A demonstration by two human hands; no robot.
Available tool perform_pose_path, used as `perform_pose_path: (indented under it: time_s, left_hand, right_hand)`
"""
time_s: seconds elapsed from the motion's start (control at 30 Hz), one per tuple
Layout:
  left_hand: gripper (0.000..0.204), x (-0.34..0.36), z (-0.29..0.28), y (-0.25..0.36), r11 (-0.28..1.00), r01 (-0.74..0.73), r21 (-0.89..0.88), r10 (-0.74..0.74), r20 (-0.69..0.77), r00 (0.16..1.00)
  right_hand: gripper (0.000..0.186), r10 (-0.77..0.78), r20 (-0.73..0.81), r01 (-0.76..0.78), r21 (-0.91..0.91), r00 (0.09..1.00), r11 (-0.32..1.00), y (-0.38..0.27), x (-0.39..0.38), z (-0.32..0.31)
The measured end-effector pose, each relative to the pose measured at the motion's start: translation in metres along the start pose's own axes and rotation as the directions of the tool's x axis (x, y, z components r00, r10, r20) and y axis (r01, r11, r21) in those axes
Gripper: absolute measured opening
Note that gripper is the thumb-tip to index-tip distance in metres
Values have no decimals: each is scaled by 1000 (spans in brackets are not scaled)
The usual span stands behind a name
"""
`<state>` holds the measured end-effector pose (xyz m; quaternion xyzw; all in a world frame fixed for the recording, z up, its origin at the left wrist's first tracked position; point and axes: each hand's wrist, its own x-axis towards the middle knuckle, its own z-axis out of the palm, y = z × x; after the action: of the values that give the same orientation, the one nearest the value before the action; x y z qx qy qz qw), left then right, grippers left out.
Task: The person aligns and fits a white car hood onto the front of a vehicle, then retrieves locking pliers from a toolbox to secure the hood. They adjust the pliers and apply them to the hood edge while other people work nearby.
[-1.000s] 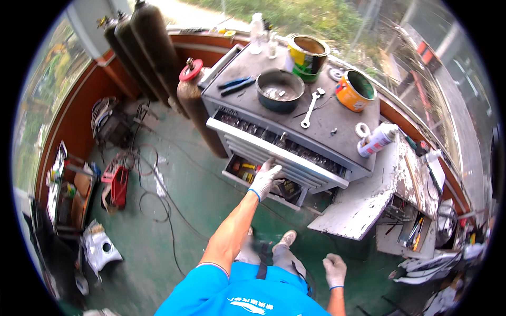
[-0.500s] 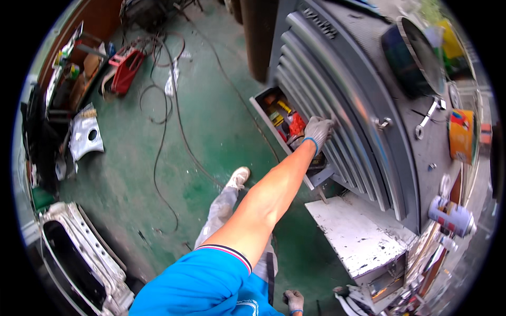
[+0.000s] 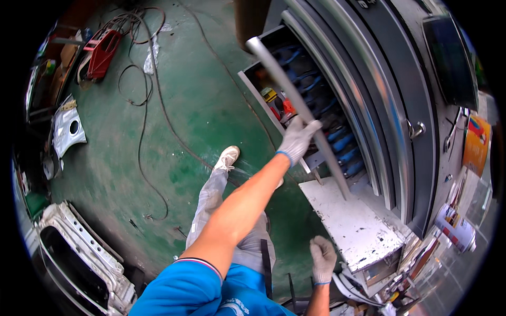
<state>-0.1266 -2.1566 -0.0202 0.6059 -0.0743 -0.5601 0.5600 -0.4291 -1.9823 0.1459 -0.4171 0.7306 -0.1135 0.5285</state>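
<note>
My left hand [image 3: 298, 139], in a pale work glove with a blue cuff, is closed around the long silver handle bar [image 3: 311, 122] of a pulled-out drawer. Inside that drawer, blue-handled tools [image 3: 345, 147] lie in a dark tray. The drawer belongs to a grey tool cabinet [image 3: 416, 58]. Below it, a lower drawer [image 3: 258, 102] also stands out, with a yellow item and a red item showing. My gloved right hand [image 3: 322, 258] hangs near the white bench, its fingers loosely curled together and nothing visible in them.
A paint-spotted white bench [image 3: 353, 224] stands below the cabinet. On the right are a spray can [image 3: 456, 226] and an orange tin [image 3: 477, 145]. Hoses [image 3: 174, 126] trail over the green floor. A red tool case [image 3: 100, 52] and a white metal car part [image 3: 79, 258] lie left.
My left hand has drawn out an upper drawer toward me, uncovering its blue-handled tools. My right hand has risen further into view. The view has shifted, and the cabinet appears nearer.
</note>
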Motion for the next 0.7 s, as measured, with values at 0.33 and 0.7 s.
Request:
perform_pose_path:
  time_s: [0.33,0.7]
  left_hand:
    - [52,-88,-101,-12,971,179,161,-177,-28,984]
    - [54,-103,-121,-31,981,187,50,-189,34,981]
  right_hand:
    - [33,-160,46,163,-88,986,983,-55,80,45]
    - [42,-295,-26,293,-70,955,954,-144,227,113]
